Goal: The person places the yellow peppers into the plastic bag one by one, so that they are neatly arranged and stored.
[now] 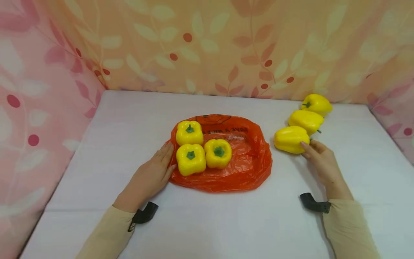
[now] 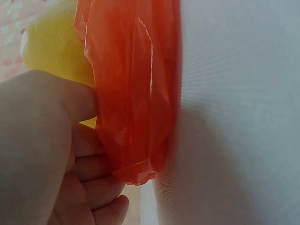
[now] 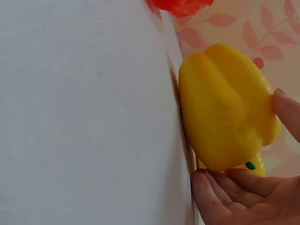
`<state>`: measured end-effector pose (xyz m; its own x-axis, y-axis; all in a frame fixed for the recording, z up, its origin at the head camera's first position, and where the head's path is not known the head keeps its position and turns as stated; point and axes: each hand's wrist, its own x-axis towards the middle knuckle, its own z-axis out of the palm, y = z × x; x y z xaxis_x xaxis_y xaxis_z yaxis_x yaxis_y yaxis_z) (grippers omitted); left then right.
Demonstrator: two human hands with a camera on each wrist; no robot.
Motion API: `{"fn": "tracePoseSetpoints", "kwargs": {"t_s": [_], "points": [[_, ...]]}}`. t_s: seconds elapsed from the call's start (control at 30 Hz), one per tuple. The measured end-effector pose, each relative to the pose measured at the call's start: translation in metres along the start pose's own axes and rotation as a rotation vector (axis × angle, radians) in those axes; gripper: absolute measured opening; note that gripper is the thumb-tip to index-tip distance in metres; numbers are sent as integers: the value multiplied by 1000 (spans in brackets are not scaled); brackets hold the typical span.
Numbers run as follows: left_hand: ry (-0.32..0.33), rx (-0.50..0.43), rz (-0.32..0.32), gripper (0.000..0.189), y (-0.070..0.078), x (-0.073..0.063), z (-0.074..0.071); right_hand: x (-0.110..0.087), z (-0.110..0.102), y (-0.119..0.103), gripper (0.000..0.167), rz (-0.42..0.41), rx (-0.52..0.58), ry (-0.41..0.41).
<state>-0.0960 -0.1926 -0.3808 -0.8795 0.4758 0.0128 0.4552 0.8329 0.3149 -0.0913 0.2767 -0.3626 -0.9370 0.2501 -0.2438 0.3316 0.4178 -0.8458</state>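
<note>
A red plastic bag (image 1: 239, 162) lies spread on the white table, its rim rolled up. On its left part stand three yellow bell peppers, a back one (image 1: 189, 133), a front one (image 1: 191, 159) and a right one (image 1: 218, 153), green stems up. My left hand (image 1: 152, 172) rests against the bag's left edge with extended fingers; the left wrist view shows the thumb touching the red plastic. Right of the bag, my right hand (image 1: 323, 163) holds a yellow bell pepper (image 3: 225, 108) by its stem end, thumb on one side, fingers on the other. That pepper lies on its side.
Behind the held pepper, two more yellow bell peppers, a middle one (image 1: 305, 121) and a far one (image 1: 317, 104), lie on their sides toward the table's back right. A patterned curtain (image 1: 226, 46) hangs along the back edge. Black wrist mounts (image 1: 145, 213) stick out from both sleeves.
</note>
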Motion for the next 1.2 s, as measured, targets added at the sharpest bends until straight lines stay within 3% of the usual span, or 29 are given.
{"fn": "tracePoseSetpoints", "kwargs": {"t_s": [0.27,0.63,0.8,0.9,1.13,1.2], "points": [[-48,49,22,63,-15,-14,-13,-12,33,14,82,94,117,8],[-13,15,25,64,-6,-6,-7,-9,13,4,77,60,255,46],[-8,10,25,64,-3,-3,-3,-6,7,-1,79,60,257,40],[3,3,26,64,-1,0,-1,-4,5,-4,80,53,233,46],[6,-28,31,63,0,2,-1,-3,6,-9,82,61,-23,93],[2,-28,25,63,0,1,-1,-2,7,-9,81,60,4,97]]}}
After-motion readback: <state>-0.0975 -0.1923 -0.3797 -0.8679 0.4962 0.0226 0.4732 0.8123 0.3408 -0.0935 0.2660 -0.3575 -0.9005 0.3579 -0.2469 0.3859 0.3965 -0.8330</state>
